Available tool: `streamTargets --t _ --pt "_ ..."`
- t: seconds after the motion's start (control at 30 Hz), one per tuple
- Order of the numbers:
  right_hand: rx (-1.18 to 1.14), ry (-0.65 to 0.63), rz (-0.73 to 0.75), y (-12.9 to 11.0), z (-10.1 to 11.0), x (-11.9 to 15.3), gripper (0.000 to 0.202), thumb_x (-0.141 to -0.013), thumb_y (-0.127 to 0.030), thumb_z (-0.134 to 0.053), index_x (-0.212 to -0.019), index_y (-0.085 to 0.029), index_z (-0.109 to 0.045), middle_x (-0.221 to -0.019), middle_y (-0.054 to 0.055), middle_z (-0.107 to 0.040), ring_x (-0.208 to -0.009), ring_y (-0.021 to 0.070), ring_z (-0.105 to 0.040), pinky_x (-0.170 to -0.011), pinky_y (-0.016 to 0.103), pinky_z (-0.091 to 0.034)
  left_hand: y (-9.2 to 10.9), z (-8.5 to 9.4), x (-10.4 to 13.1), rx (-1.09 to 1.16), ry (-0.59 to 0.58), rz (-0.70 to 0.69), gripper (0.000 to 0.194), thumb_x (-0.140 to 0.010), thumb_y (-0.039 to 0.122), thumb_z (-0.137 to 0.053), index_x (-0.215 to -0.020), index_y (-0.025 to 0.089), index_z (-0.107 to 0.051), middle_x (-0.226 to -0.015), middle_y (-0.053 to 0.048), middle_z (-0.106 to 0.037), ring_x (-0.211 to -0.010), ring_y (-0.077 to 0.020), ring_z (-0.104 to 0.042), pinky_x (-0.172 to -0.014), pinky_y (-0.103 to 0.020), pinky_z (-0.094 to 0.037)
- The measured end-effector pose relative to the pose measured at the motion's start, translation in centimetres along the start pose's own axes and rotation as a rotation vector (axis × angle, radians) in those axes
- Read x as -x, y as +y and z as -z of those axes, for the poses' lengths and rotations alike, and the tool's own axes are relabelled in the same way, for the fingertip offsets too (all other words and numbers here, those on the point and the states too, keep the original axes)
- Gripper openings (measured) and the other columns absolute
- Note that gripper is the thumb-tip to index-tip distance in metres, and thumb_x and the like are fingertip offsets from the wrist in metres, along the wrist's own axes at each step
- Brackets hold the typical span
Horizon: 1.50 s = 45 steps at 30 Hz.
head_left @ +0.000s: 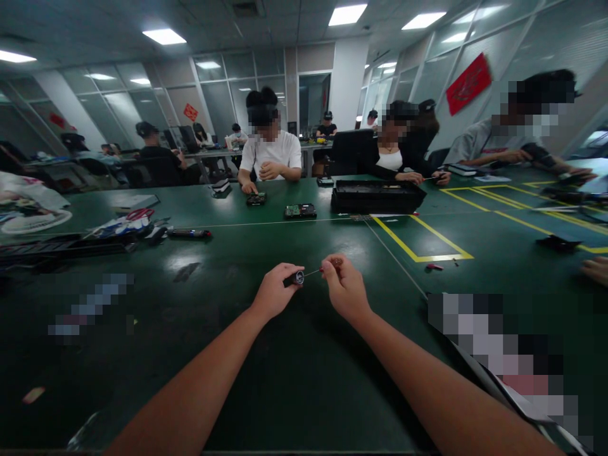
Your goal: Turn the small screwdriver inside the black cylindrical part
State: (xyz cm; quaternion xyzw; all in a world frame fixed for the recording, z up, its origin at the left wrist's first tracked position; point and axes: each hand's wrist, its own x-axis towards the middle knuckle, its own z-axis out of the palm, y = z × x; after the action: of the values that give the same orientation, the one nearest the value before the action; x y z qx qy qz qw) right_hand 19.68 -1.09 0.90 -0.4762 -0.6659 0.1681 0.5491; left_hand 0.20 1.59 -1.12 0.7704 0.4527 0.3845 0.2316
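My left hand (277,290) is closed around a short black cylinder (299,277), whose round, pale-rimmed end faces the right. Opposite it, my right hand (346,288) grips what looks like a small screwdriver (322,270) with a red part at the fingertips. Its thin metal shaft spans the gap and reaches the cylinder's round end. Whether the tip sits inside that end or only touches it, I cannot tell. Most of the handle is hidden by my fingers; something brownish shows above them. Both hands are held over the green table (304,380).
Beyond my hands lie an opened device with a green circuit board (300,210) and a long black tray (377,197). A dark tube-shaped tool (189,234) and a cluttered pile (137,221) lie left. Yellow tape (444,258) marks the right. Several people sit around the table.
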Motion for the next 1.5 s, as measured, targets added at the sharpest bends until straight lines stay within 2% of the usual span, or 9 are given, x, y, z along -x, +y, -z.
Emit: streamTargets --t 0.43,0.57,0.7,0.8,0.93,1.03,1.17,1.3,1.5 --pt "0.082 0.092 -0.032 -0.3 0.3 -0.3 0.025 -0.100 -0.042 -0.046 -0.094 -0.021 -0.059 -0.075 0.003 -0.065 -0.067 0.0185 -0.061 -0.065 0.031 -0.046 0.1 0.2 0.1 0.029 0.050 0.090 0.045 -0.084 0.011 -0.072 -0.126 0.024 -0.068 -0.125 -0.007 -0.068 -0.118 -0.0249 -0.061 -0.109 -0.045 -0.046" --pt "0.065 0.085 -0.052 -0.3 0.4 -0.4 0.029 -0.099 -0.045 -0.051 -0.101 -0.020 -0.065 -0.083 0.004 -0.069 -0.072 0.0192 -0.064 -0.068 0.031 -0.048 -0.2 0.0 -0.1 0.259 0.167 0.169 0.045 -0.091 0.024 -0.064 -0.135 0.024 -0.058 -0.131 -0.009 -0.063 -0.122 -0.0247 -0.059 -0.112 -0.045 -0.042" --pt "0.093 0.068 -0.079 0.1 0.3 -0.4 0.033 -0.098 -0.048 -0.053 -0.104 -0.020 -0.068 -0.083 0.005 -0.071 -0.071 0.0201 -0.065 -0.067 0.032 -0.049 -0.1 -0.2 -0.2 0.555 0.221 0.227 0.035 -0.091 0.028 -0.056 -0.125 0.020 -0.054 -0.112 -0.007 -0.064 -0.095 -0.0190 -0.063 -0.091 -0.036 -0.050" --pt "0.095 0.072 -0.076 0.3 0.1 -0.4 0.032 -0.098 -0.048 -0.052 -0.103 -0.021 -0.069 -0.086 0.006 -0.073 -0.074 0.0211 -0.067 -0.069 0.033 -0.050 1.0 0.3 0.1 0.378 0.174 0.205 0.025 -0.090 0.036 -0.061 -0.108 0.020 -0.056 -0.092 -0.002 -0.061 -0.077 -0.0168 -0.057 -0.074 -0.031 -0.048" --pt "0.098 0.074 -0.055 0.5 -0.1 -0.3 0.031 -0.098 -0.047 -0.052 -0.101 -0.021 -0.069 -0.088 0.006 -0.074 -0.078 0.0216 -0.069 -0.072 0.033 -0.051 2.8 0.9 0.6 -0.046 -0.075 0.024 0.023 -0.090 0.042 -0.069 -0.093 0.020 -0.064 -0.090 -0.002 -0.064 -0.082 -0.0190 -0.059 -0.078 -0.033 -0.046" --pt "0.103 0.064 -0.042 0.5 -0.1 -0.3 0.030 -0.099 -0.046 -0.052 -0.101 -0.022 -0.069 -0.088 0.006 -0.074 -0.078 0.0213 -0.069 -0.072 0.033 -0.052 3.5 0.8 0.7 -0.215 -0.252 -0.078 0.020 -0.096 0.040 -0.062 -0.101 0.021 -0.069 -0.102 -0.003 -0.067 -0.091 -0.0195 -0.062 -0.080 -0.033 -0.047" --pt "0.088 0.061 -0.041 0.8 -0.2 -0.3 0.030 -0.099 -0.046 -0.051 -0.101 -0.022 -0.069 -0.087 0.005 -0.073 -0.076 0.0202 -0.068 -0.072 0.032 -0.051 3.7 0.3 0.9 -0.452 -0.375 -0.049 0.029 -0.101 0.038 -0.052 -0.119 0.026 -0.071 -0.111 -0.005 -0.065 -0.095 -0.0210 -0.063 -0.075 -0.033 -0.048" --pt "0.085 0.050 -0.050 1.0 -0.3 -0.2 0.030 -0.099 -0.046 -0.051 -0.101 -0.022 -0.068 -0.085 0.004 -0.073 -0.075 0.0201 -0.068 -0.070 0.032 -0.050 3.8 -0.4 1.1 -0.534 -0.400 0.001 0.037 -0.096 0.037 -0.061 -0.130 0.026 -0.068 -0.106 -0.008 -0.065 -0.092 -0.0242 -0.063 -0.075 -0.035 -0.050" --pt "0.102 0.028 -0.049 0.9 -0.2 -0.2 0.031 -0.100 -0.047 -0.050 -0.102 -0.022 -0.068 -0.085 0.005 -0.072 -0.075 0.0207 -0.067 -0.070 0.033 -0.050 3.5 -1.1 1.2 -0.410 -0.302 -0.027 0.024 -0.094 0.030 -0.057 -0.107 0.025 -0.077 -0.096 -0.008 -0.068 -0.088 -0.0254 -0.063 -0.072 -0.034 -0.049"
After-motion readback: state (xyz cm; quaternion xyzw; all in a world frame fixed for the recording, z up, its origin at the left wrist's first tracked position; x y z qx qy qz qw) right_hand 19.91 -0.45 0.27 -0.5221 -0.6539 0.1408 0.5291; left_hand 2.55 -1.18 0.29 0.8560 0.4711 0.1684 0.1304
